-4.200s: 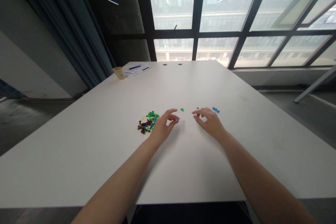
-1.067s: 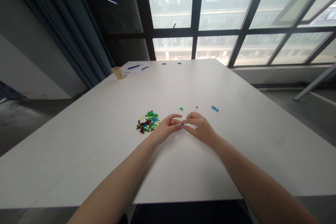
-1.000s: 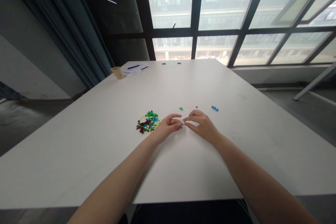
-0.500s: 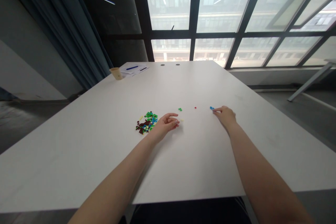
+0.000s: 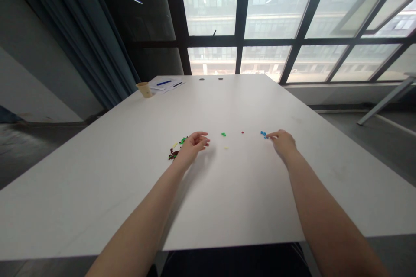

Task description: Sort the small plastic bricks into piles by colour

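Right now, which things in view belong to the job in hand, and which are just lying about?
Likely in the job:
mixed pile, partly hidden by the left hand
green pieces
red piece
pale yellow piece
blue pieces, at the right hand

Apparently just lying about:
cup
papers
blue pen

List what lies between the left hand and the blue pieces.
The head view shows green pieces, a red piece and, nearer the person, a pale yellow piece.

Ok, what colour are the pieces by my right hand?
Those pieces are blue, seen best in the head view.
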Demonstrator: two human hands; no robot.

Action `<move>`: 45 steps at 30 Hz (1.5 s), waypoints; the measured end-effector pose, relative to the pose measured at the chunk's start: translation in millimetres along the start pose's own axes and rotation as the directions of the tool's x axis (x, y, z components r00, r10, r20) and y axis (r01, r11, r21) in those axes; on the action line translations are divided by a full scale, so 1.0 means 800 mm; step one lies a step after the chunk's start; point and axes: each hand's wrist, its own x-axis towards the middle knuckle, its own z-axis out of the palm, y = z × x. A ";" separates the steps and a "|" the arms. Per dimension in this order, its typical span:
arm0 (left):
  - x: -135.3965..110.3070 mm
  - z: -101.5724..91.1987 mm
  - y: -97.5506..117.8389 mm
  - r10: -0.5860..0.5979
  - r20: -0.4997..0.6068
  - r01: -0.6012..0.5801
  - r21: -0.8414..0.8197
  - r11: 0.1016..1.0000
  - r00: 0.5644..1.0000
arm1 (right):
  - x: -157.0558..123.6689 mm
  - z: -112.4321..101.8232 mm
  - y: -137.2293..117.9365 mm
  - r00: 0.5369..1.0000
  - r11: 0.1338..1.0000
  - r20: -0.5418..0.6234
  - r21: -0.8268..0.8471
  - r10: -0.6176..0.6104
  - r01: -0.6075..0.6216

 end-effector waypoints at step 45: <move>0.002 -0.018 -0.002 0.340 -0.058 -0.264 0.513 0.817 0.939 | -0.015 -0.009 -0.028 0.986 0.973 -0.092 0.172 -0.141 0.155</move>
